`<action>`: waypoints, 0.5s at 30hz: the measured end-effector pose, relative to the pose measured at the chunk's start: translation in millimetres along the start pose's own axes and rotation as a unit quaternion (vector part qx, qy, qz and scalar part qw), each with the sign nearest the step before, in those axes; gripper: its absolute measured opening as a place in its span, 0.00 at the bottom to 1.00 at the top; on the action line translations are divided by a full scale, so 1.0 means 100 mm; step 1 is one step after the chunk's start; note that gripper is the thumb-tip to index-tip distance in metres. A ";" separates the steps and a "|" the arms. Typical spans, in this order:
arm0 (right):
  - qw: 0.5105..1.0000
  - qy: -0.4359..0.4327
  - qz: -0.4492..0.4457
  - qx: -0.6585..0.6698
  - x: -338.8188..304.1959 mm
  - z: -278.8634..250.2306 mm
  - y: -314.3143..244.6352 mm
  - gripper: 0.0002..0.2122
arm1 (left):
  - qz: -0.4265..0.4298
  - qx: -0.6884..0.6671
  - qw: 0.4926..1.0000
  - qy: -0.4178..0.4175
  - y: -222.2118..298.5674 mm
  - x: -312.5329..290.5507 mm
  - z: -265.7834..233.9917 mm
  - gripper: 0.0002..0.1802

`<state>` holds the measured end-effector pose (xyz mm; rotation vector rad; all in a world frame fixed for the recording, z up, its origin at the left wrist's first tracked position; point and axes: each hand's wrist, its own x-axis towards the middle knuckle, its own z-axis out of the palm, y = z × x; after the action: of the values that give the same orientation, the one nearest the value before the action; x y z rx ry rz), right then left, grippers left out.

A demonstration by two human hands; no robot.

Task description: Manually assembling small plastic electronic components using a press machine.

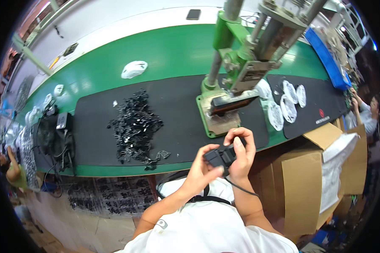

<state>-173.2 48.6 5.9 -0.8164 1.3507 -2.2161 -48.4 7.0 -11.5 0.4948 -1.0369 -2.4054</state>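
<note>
Both my hands hold a black boxy device (216,157) just in front of the bench's near edge, close to my body. My left hand (201,170) grips its left side, the thumb lying along the lower edge. My right hand (241,157) closes round the right side with curled fingers. A dark cable (242,188) hangs below the right hand. The fingers cover much of the device, so its exact kind is hidden. Just beyond my hands stands a green bench press (236,63), its dark block (234,104) over the base plate (220,126).
A heap of small black parts (137,126) lies on the black mat (177,109). White round shells (288,108) lie right of the press, another white shell (134,69) behind the mat. Black adapters (64,121) and cables sit left. An open cardboard box (302,189) stands at right.
</note>
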 end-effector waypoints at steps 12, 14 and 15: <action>0.978 0.152 0.102 -0.104 -0.81 -0.59 -0.12 0.12 | 0.055 0.327 0.940 -0.082 0.03 0.65 0.25 0.21; 0.957 0.153 0.119 -0.215 -0.93 -0.60 -0.09 0.13 | 0.024 0.297 0.952 -0.070 0.10 0.71 0.45 0.21; 0.937 0.055 0.179 -0.295 -0.93 -0.64 -0.13 0.14 | 0.029 0.312 0.947 -0.072 0.14 0.73 0.53 0.21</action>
<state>-148.1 153.5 -29.8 -0.5678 2.0797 -1.6046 -131.0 -10.4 23.1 0.4861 -1.8617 -2.0473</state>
